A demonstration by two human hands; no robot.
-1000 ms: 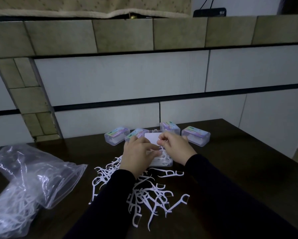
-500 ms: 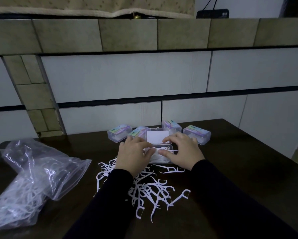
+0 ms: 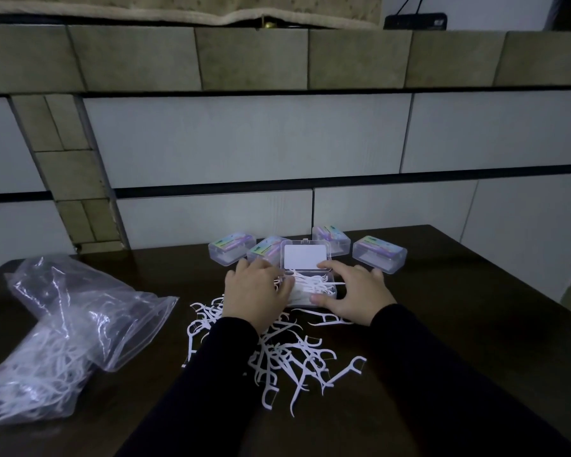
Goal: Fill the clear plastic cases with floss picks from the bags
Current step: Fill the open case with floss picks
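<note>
An open clear case (image 3: pixel 305 258) lies in the middle of the dark table, its lid raised toward the wall and white floss picks (image 3: pixel 314 283) piled inside. My left hand (image 3: pixel 256 293) is at the case's left end, fingers curled onto the picks there. My right hand (image 3: pixel 355 293) holds the case's right end between thumb at the front and index finger at the back. Loose floss picks (image 3: pixel 287 354) lie scattered in front of the case, partly under my left sleeve. A clear bag of picks (image 3: pixel 56 341) lies at the left.
Several closed, labelled cases stand behind the open one: one (image 3: pixel 231 247) at the left, another (image 3: pixel 266 252) beside it, one (image 3: pixel 332 239) behind the lid and one (image 3: pixel 380 253) at the right. A tiled wall (image 3: pixel 277 143) rises just behind the table (image 3: pixel 475 324).
Both hands came off the middle of the case and moved apart to its two ends, uncovering the picks inside and the raised lid.
</note>
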